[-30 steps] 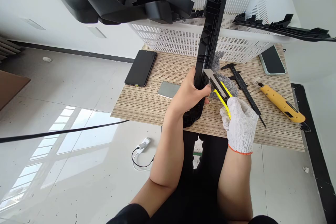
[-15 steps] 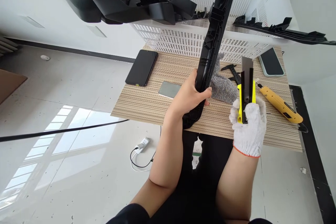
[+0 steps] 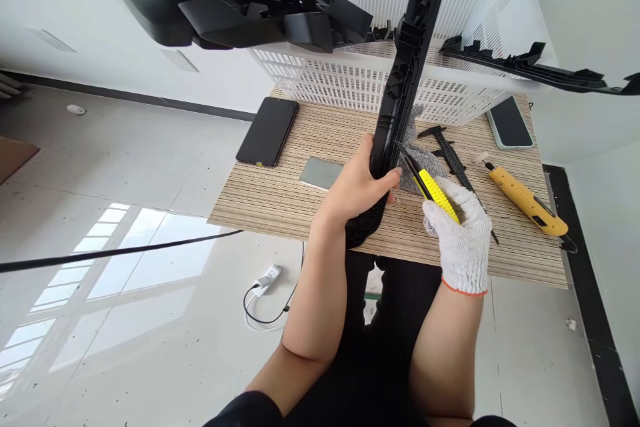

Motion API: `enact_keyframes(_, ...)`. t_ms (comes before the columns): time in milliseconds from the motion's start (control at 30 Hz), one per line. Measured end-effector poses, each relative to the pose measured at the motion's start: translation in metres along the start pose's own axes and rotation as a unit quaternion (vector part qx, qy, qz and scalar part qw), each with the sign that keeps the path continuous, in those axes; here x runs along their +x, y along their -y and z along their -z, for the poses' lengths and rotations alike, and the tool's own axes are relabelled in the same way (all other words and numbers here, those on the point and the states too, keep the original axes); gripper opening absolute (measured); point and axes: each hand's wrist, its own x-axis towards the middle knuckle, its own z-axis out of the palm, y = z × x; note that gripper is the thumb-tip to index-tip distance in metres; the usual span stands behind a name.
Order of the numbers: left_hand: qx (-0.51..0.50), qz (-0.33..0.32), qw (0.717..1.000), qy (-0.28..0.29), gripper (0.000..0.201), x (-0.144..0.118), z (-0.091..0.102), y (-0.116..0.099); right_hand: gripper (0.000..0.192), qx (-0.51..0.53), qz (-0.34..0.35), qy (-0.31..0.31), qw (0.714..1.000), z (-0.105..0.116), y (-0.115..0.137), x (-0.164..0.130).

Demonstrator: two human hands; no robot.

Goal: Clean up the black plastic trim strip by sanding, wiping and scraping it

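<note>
My bare left hand [image 3: 364, 181] is wrapped round the lower part of a long black plastic trim piece [image 3: 400, 80], which leans up from the table's front edge across the basket rim. In a white knit glove with an orange cuff, my right hand [image 3: 461, 232] grips a yellow utility knife [image 3: 436, 193]. Its blade points up and left, and the tip is at the trim's right edge, just above my left thumb. Whether the blade touches the plastic I cannot tell. Behind the knife lies a grey cloth [image 3: 414, 177], partly hidden.
A white slatted basket [image 3: 330, 77] holds more black plastic parts [image 3: 260, 20], some jutting over its rim. On the striped table [image 3: 280, 207] lie a black tablet [image 3: 269, 130], a grey plate [image 3: 320, 173], a caliper [image 3: 453, 157], a yellow corded tool [image 3: 529, 201] and a phone [image 3: 510, 121].
My right hand has turned the knife from upright to tilted left and brought its blade to the trim piece. More of the caliper shows. My left hand keeps its hold.
</note>
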Motion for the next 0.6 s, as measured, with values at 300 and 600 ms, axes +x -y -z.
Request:
enact_keyframes(300,-0.018,-0.003,1.000,0.016,0.023,-0.001,0.002,-0.001,0.034,0.049,-0.015,-0.015,0.999,0.006,0.002,0.001)
enact_keyframes(600,-0.017,0.017,1.000,0.005,0.021,-0.003,0.003,-0.005,0.025,0.079,-0.019,-0.087,0.993,0.005,0.035,0.016)
